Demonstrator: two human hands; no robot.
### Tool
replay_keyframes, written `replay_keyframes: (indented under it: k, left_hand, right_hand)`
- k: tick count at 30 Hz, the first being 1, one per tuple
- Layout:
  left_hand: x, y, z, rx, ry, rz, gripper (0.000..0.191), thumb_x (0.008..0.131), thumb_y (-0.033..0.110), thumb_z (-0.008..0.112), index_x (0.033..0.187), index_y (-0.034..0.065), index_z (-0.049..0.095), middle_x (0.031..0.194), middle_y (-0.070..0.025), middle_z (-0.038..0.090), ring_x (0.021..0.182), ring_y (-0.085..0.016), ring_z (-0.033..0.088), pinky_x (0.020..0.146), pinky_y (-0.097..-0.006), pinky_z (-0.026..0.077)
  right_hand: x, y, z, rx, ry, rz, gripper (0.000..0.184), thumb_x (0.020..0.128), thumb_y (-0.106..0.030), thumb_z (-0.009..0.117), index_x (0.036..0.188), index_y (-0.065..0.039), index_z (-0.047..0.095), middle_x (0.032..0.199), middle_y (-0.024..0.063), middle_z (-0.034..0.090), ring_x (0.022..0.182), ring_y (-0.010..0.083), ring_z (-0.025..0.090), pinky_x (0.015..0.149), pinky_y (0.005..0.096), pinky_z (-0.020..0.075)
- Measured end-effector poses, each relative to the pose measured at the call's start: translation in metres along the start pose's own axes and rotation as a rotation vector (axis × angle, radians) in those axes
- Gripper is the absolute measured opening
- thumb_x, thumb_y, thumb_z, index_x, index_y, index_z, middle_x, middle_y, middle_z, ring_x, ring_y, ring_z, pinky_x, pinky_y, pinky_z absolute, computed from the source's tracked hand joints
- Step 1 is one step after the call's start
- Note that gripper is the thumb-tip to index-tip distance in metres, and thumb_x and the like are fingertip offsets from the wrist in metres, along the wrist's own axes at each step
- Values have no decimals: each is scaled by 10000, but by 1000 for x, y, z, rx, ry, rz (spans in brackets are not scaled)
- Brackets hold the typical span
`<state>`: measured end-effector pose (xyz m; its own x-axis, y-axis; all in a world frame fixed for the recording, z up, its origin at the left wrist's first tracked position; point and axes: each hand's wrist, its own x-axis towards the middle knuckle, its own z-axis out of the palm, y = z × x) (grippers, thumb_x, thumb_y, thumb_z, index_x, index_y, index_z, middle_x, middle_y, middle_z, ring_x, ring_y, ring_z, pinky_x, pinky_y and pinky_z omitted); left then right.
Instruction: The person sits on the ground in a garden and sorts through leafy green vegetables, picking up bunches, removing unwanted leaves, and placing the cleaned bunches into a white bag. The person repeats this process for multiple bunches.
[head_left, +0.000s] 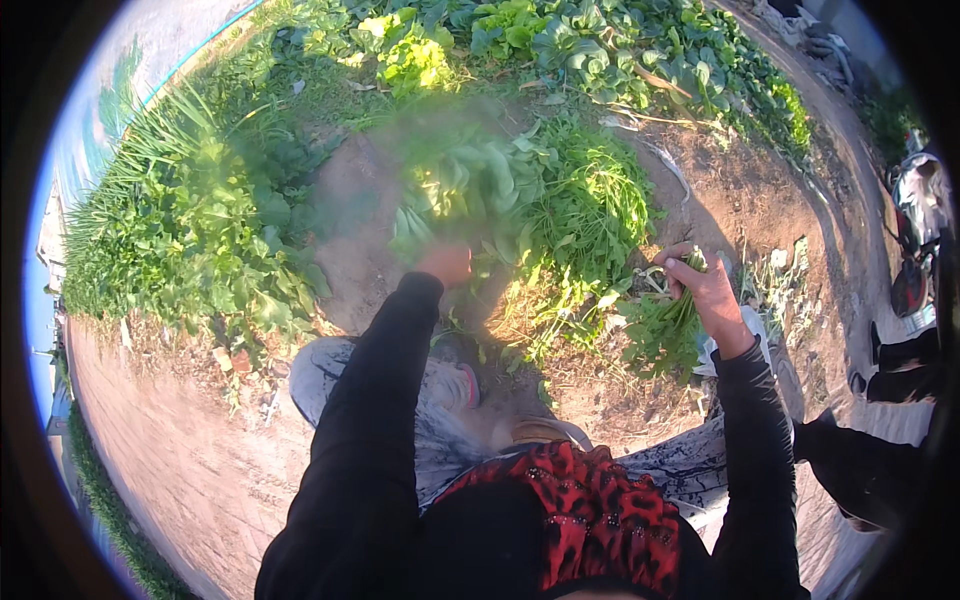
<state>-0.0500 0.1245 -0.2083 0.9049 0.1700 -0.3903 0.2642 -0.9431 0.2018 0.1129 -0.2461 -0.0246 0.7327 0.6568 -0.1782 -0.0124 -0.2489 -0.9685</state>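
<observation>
My right hand (699, 285) is closed around a bunch of leafy green stems (667, 330), its cut ends up between the fingers and its leaves hanging down. In the middle, my left hand (448, 264) reaches to the near edge of some broad green leaves (480, 180); its fingers are blurred, so whether it holds any is unclear. Between the hands and beyond them lies a heap of thin-stemmed leafy greens (592, 195) on the soil.
Leafy plants (217, 217) grow at the left, and darker leafy greens (600, 45) at the top. A whitish plastic bag (750, 334) lies by my right wrist. Dark-clad legs of other people (862, 457) show at the right edge. A blue-green hose (195, 49) runs along the top left.
</observation>
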Motion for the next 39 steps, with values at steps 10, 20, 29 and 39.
replay_keyframes:
  k: [10,20,29,39]
  left_hand:
    - [-9,99,-109,-1160,106,193,222,950,223,568,907,26,660,712,-56,646,577,-148,625,495,-260,476]
    - [-36,207,-163,-1316,-371,515,334,927,195,559,1189,-12,546,683,-64,627,537,-121,569,471,-264,433]
    - [-17,209,-154,-1479,-254,532,388,932,168,550,1280,1,520,788,-53,626,708,-117,610,601,-251,488]
    - [-21,148,-131,-1327,-179,187,371,897,193,607,1212,-2,580,974,-105,674,797,-152,633,669,-286,515]
  right_hand:
    - [-5,2,0,53,-7,125,197,924,-193,634,914,-3,686,662,-4,557,558,80,479,549,228,392]
    - [-10,-14,29,167,-382,145,283,899,-217,696,1099,-44,592,888,12,596,762,102,561,612,248,458]
    - [-4,-5,33,438,-248,425,397,864,-146,692,1221,-97,524,1059,7,553,986,133,540,789,310,481]
    - [3,-3,45,339,-158,345,236,902,-144,668,1092,-31,585,896,41,641,712,115,612,546,268,499]
